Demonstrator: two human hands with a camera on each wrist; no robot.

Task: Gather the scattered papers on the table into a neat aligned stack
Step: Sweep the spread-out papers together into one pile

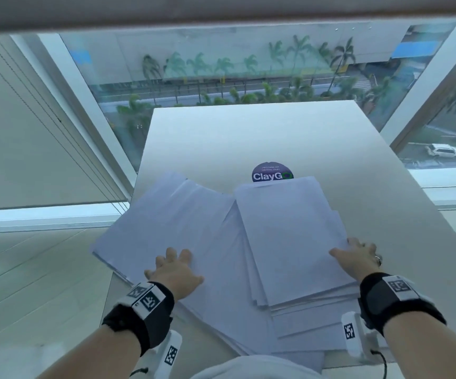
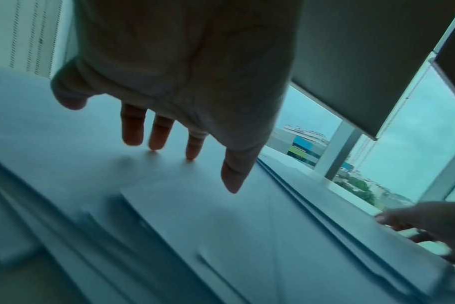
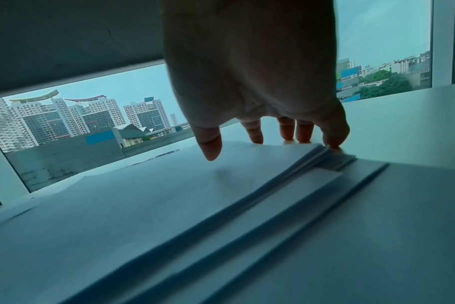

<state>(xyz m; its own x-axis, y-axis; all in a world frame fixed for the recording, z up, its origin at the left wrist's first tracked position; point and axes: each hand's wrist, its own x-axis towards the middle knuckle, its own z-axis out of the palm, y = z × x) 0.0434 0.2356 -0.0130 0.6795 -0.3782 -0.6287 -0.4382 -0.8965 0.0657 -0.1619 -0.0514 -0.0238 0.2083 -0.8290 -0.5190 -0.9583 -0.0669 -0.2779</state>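
Head view: two spread hands, left [image 1: 176, 272] and right [image 1: 358, 258], press many fanned papers [image 1: 289, 228].

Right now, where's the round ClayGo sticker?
In the head view, the sticker sits on the table near its middle, just past the far edge of the right-hand paper pile, which covers its near rim.

Far table [image 1: 248, 132] bare beyond papers [image 1: 194, 228], sticker [image 1: 272, 172].

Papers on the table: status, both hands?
Left hand flat on white paper sheets, no grip. Right hand fingers at pile's right edge. Sheets fanned, unaligned. Nothing in the way.
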